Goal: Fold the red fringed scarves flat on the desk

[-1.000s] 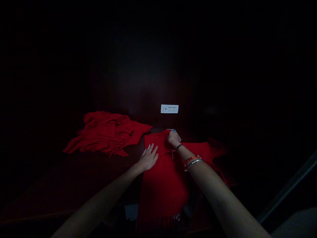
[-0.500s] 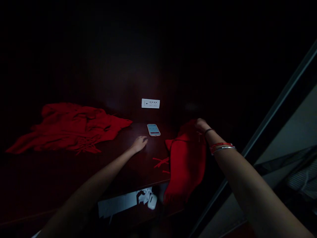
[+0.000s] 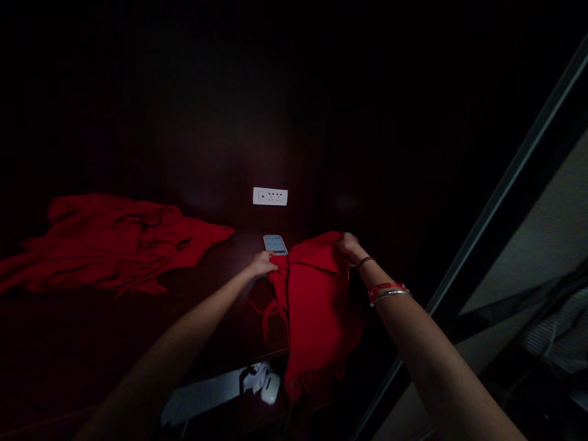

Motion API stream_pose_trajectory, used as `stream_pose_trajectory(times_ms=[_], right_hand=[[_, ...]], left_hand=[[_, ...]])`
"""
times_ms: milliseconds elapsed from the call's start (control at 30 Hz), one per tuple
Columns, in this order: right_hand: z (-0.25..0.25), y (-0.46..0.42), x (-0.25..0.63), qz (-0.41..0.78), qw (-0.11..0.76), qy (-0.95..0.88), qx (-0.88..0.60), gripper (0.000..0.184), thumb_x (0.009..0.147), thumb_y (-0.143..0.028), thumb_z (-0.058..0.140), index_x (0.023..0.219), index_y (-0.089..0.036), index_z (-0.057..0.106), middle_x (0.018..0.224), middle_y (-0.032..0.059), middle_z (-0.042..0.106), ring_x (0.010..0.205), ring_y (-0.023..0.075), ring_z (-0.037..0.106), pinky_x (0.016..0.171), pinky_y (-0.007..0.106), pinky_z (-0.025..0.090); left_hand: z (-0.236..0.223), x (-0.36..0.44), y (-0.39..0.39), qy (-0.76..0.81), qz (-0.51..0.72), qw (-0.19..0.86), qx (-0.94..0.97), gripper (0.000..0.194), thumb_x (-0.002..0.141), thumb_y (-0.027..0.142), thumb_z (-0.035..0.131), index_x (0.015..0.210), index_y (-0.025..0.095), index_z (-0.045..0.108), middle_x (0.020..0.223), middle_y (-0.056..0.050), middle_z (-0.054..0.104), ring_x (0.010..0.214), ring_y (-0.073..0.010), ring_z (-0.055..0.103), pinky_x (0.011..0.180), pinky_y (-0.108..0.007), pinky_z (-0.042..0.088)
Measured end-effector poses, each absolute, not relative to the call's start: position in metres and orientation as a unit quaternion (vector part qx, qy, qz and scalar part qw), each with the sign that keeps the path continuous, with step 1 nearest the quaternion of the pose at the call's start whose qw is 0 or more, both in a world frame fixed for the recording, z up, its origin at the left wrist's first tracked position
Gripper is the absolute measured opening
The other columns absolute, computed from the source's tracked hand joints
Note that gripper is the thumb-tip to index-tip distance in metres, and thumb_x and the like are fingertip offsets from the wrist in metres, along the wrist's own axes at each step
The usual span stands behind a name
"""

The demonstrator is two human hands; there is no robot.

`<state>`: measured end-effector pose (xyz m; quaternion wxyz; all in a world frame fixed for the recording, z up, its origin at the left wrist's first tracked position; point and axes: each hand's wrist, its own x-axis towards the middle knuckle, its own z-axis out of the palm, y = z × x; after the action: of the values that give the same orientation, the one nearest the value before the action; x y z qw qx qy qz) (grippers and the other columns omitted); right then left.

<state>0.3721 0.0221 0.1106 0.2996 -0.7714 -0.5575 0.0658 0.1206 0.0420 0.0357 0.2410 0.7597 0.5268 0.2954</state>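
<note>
A red fringed scarf (image 3: 316,306) lies over the dark desk (image 3: 220,306), its fringed end hanging past the front edge. My right hand (image 3: 350,245) grips the scarf's upper right corner, with a bracelet and bangles on that arm. On the other side, my left hand (image 3: 263,263) pinches a loose left corner of the same scarf. Just behind my left fingers is a phone (image 3: 274,244) with a lit screen, lying flat. A second red fringed cloth (image 3: 124,242) is heaped in loose folds at the left.
A white socket plate (image 3: 270,196) is on the dark back wall. Below the desk edge sit crumpled white paper (image 3: 255,376), a white rounded case (image 3: 271,388) and a pale flat sheet (image 3: 202,395). A metal-edged frame (image 3: 505,177) slants down the right side.
The scarf was drawn right with my right hand, baring the phone, then came back left a little. My left hand went from lying flat to gripping its corner. The view has turned right.
</note>
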Motion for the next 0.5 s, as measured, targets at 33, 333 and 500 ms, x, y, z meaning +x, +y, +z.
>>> stream_pose_trajectory(times_ms=[33,333,500], right_hand=[[0.103,0.024,0.366,0.080,0.314,-0.562,-0.761,0.013,0.064,-0.014,0.054,0.075,-0.010,0.059,0.072,0.0090,0.060,0.068,0.0165,0.057,0.053,0.020,0.040],[0.023,0.047,0.277,0.216,0.369,-0.591,-0.685,0.011,0.069,-0.021,0.050,0.077,-0.015,0.055,0.072,0.0023,0.060,0.058,0.0080,0.053,0.048,0.015,0.037],[0.012,0.048,0.249,0.224,0.328,-0.600,-0.694,0.012,0.068,-0.020,0.050,0.077,-0.015,0.056,0.074,0.0041,0.060,0.063,0.0103,0.054,0.052,0.016,0.038]], left_hand=[[0.045,0.093,0.042,0.550,0.303,0.219,0.747,0.031,0.056,0.014,0.059,0.087,0.010,0.058,0.079,-0.005,0.061,0.069,-0.0160,0.055,0.064,-0.025,0.043],[0.146,-0.081,-0.011,0.672,0.308,-0.142,0.658,0.046,0.067,0.006,0.042,0.111,0.014,0.042,0.108,-0.006,0.045,0.100,-0.0195,0.042,0.087,-0.030,0.032],[0.111,-0.075,-0.011,0.717,0.086,-0.091,0.685,0.041,0.063,0.015,0.054,0.103,0.011,0.051,0.105,-0.017,0.048,0.103,-0.0356,0.037,0.080,-0.048,0.033]])
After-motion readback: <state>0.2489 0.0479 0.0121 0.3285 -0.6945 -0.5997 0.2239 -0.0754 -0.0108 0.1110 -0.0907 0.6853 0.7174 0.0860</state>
